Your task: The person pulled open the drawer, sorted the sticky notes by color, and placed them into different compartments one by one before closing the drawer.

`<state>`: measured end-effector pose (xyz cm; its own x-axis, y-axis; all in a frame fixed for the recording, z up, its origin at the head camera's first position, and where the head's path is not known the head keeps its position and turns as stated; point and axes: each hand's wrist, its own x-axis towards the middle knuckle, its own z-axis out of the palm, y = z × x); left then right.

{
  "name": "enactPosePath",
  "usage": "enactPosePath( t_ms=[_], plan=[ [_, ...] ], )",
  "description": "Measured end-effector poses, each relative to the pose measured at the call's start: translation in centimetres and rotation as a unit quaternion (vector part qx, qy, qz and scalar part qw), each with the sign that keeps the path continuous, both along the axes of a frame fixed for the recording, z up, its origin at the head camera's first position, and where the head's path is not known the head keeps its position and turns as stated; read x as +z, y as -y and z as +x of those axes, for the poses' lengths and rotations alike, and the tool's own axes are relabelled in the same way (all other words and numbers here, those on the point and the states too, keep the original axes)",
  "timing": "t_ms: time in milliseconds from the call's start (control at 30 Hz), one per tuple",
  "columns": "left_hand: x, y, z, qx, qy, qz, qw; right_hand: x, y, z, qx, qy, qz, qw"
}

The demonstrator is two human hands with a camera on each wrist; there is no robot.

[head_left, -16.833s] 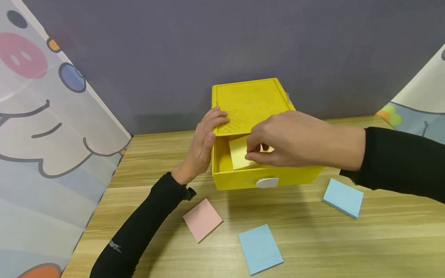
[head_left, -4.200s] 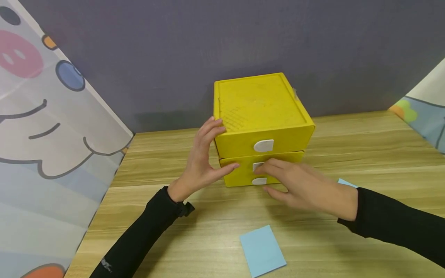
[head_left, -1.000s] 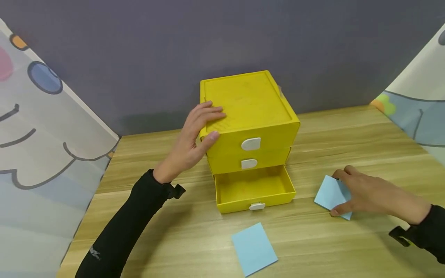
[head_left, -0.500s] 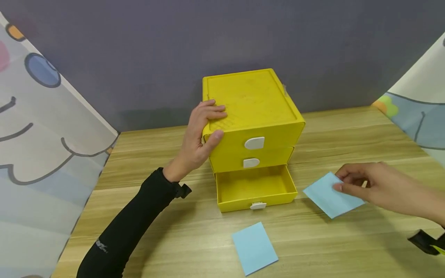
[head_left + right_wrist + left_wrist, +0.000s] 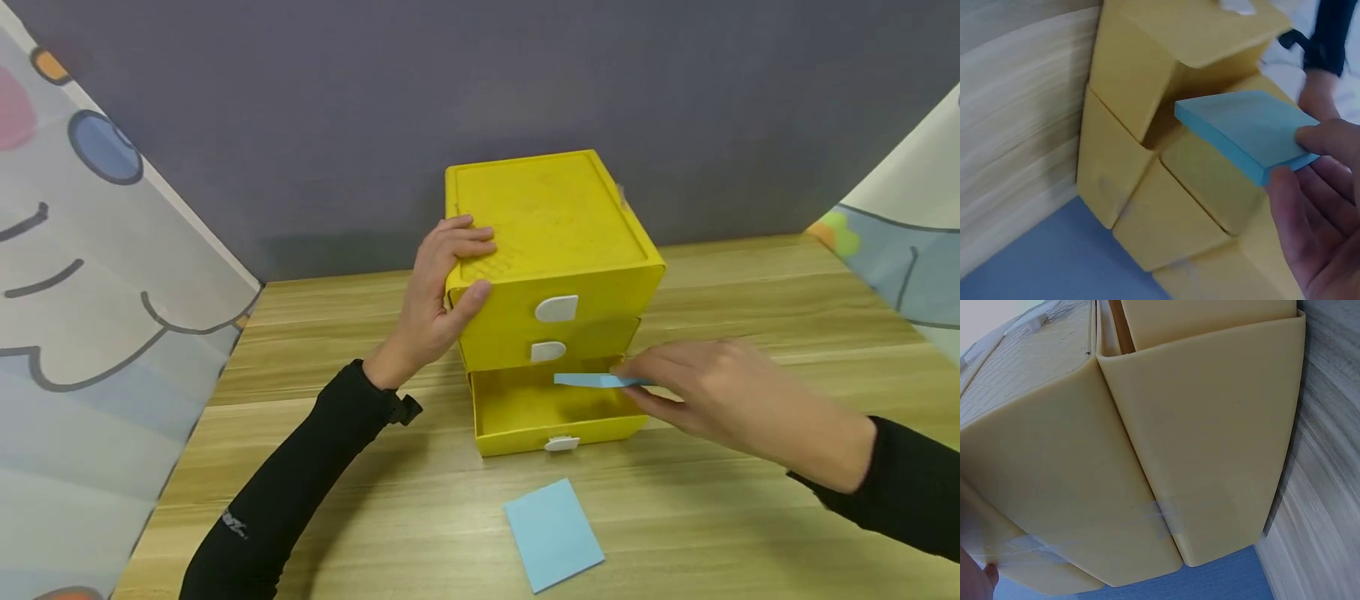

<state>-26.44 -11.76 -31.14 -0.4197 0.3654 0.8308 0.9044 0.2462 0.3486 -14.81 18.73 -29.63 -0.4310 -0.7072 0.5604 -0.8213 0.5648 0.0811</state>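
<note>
A yellow three-drawer box (image 5: 555, 225) stands at the back of the table, its bottom drawer (image 5: 517, 408) pulled out and the upper two closed. My left hand (image 5: 438, 296) rests on the box's front left top corner, fingers on the lid and thumb on the front. Between thumb and fingers, my right hand (image 5: 720, 400) pinches a light blue sticky note pad (image 5: 592, 380) over the pulled-out drawer. The right wrist view shows the pad (image 5: 1241, 128) level, close to the drawer's open top. In the left wrist view the box's side (image 5: 1204, 444) fills most of the picture.
Another light blue sticky note pad (image 5: 553, 535) lies flat on the wooden table (image 5: 420, 517) in front of the drawer. A grey wall (image 5: 360, 142) rises right behind the box. Cartoon-printed panels (image 5: 97, 275) flank the table left and right.
My right hand has picked the right-hand blue pad off the table and carried it left over the drawer. Earlier, the pink pad left the table and the bottom drawer was pulled out.
</note>
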Motion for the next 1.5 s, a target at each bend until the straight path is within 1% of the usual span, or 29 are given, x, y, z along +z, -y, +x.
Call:
enactPosePath(
  t_ms=[67,167,300,400,467,533,700,767,867,933,1200,1333,1400,1500],
  plan=[
    [-0.2,0.0,-0.1,0.0,-0.001,0.002,1.0,-0.7,0.7,-0.7,0.007,-0.017,0.034,0.999],
    [-0.3,-0.1,-0.1,0.001,0.0,0.007,1.0,-1.6,1.2,-1.7,0.012,-0.039,0.09,0.995],
    [-0.4,-0.3,-0.2,0.0,-0.003,0.011,0.9999,-2.8,1.6,-2.6,0.009,-0.067,0.162,0.984],
    [-0.3,-0.4,-0.1,-0.006,-0.007,0.015,0.9998,-3.6,2.0,-3.0,0.01,-0.084,0.2,0.976],
    [-0.3,-0.4,-0.1,-0.007,-0.011,0.02,0.9997,-4.0,2.3,-3.2,0.014,-0.08,0.211,0.974],
    [-0.2,-0.4,-0.1,-0.008,-0.013,0.025,0.9996,-4.3,2.6,-3.5,0.018,-0.066,0.215,0.974],
    [-0.2,-0.4,-0.1,-0.007,-0.014,0.025,0.9995,-4.6,2.7,-4.4,0.035,0.0,0.199,0.979],
    [-0.2,-0.4,-0.2,-0.006,-0.014,0.026,0.9996,-4.8,2.7,-4.8,0.045,0.028,0.194,0.979],
    [-0.3,-0.4,-0.3,-0.005,-0.014,0.026,0.9996,-5.0,2.7,-5.2,0.058,0.054,0.192,0.978],
    [-0.4,-0.4,-0.3,-0.005,-0.011,0.027,0.9996,-5.3,2.7,-5.4,0.063,0.059,0.191,0.978],
    [-0.7,-0.4,0.1,0.002,-0.002,0.032,0.9995,-5.9,2.7,-5.6,0.08,0.036,0.205,0.975],
    [-0.8,-0.4,0.1,0.002,-0.002,0.033,0.9994,-6.1,2.7,-5.7,0.082,0.025,0.204,0.975],
    [-0.7,-0.4,0.1,0.001,-0.003,0.033,0.9995,-5.9,2.5,-5.7,0.085,0.038,0.192,0.977],
    [-0.4,-0.5,0.0,0.001,-0.006,0.032,0.9995,-5.2,1.9,-5.5,0.088,0.063,0.168,0.98]
  ],
)
